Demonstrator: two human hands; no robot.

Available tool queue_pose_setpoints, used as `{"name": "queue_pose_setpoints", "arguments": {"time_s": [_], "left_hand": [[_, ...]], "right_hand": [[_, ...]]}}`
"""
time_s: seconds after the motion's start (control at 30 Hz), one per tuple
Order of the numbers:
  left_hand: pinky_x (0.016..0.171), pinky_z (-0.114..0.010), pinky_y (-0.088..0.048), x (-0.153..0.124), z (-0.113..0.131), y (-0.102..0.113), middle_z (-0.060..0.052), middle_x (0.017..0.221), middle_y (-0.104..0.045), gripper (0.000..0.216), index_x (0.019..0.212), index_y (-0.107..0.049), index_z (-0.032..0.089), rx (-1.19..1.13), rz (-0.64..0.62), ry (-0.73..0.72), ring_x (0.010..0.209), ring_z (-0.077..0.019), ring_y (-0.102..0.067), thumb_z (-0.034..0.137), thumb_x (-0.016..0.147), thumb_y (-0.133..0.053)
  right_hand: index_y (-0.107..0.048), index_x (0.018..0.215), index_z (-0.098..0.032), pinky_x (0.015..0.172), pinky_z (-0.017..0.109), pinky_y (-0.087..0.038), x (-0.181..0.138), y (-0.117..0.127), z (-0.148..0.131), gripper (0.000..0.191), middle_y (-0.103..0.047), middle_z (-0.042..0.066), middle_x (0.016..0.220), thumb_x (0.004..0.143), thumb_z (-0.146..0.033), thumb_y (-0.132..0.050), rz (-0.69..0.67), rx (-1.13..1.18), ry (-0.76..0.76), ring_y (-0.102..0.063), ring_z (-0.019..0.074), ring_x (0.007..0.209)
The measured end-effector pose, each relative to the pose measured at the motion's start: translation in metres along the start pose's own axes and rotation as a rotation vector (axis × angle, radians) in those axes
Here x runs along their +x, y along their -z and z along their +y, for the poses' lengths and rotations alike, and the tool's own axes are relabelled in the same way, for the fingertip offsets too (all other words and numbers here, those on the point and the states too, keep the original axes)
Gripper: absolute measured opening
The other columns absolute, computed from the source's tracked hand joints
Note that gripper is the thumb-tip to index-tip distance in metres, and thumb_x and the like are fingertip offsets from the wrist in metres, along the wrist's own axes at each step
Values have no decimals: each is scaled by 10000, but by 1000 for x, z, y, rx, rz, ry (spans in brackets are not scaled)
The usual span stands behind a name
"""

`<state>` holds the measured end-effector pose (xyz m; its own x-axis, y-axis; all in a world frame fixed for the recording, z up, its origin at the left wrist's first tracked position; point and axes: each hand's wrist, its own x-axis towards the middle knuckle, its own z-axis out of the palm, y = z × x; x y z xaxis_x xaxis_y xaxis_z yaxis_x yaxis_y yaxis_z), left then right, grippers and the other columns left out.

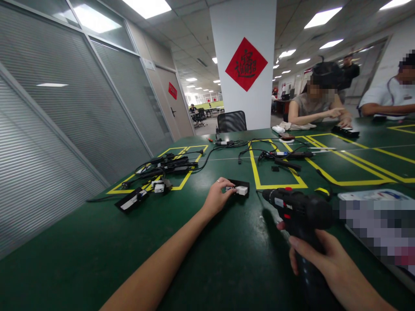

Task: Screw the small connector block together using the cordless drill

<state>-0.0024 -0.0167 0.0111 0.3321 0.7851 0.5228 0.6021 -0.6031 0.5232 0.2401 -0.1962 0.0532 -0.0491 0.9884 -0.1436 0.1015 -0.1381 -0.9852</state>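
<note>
On the green table (207,259), my left hand (216,196) closes thumb and fingers at the left end of a small white block (241,190). That block sits on a short black strip (245,184) lying on the tabletop. My right hand (319,255) is wrapped round the grip of a black cordless drill (296,207) with red buttons. The drill is raised over the table, its thin bit pointing left toward the white block, with a gap between them. My fingers partly hide the left end of the block.
Power strips and cables (171,166) lie tangled at the left, near another black strip (132,199) and a white plug-like piece (158,186). Yellow tape (256,172) marks rectangles. More cables (285,154) lie ahead. A tablet-like device (376,196) is at the right. Two people sit across the table.
</note>
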Motion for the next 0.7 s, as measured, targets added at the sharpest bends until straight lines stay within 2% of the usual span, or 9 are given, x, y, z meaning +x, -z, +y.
{"name": "queue_pose_setpoints", "arguments": {"time_s": [0.1,0.3,0.53,0.7], "left_hand": [[797,-309,-448,-1,4,2,-49,908,-564,200,956,-642,201,121,-5,-73,857,-170,-553,262,839,-492],[782,-337,-447,-5,14,4,-93,972,-572,263,1055,-587,195,487,-78,-210,888,-208,-538,229,875,-399],[746,-323,-451,-6,11,2,-108,942,-611,219,996,-570,176,556,-113,-220,891,-215,-547,207,884,-384],[718,-320,-443,-6,14,2,-100,888,-611,203,958,-559,174,678,-150,-242,875,-221,-545,155,878,-373]], "right_hand": [[-571,1013,-139,514,262,-420,1,-1,-1,393,-588,-17,548,782,-456,-541,10,12,-4,-562,152,524],[-600,811,-148,530,261,-428,1,-1,-1,319,-585,-12,556,778,-460,-546,-7,-6,-5,-559,141,525],[-594,911,-141,492,258,-418,-1,-2,-4,355,-584,-13,545,773,-465,-550,20,-17,-7,-560,147,511],[-591,908,-145,500,251,-417,-1,-1,-3,346,-582,-18,546,773,-461,-553,13,-13,3,-557,142,512]]}}
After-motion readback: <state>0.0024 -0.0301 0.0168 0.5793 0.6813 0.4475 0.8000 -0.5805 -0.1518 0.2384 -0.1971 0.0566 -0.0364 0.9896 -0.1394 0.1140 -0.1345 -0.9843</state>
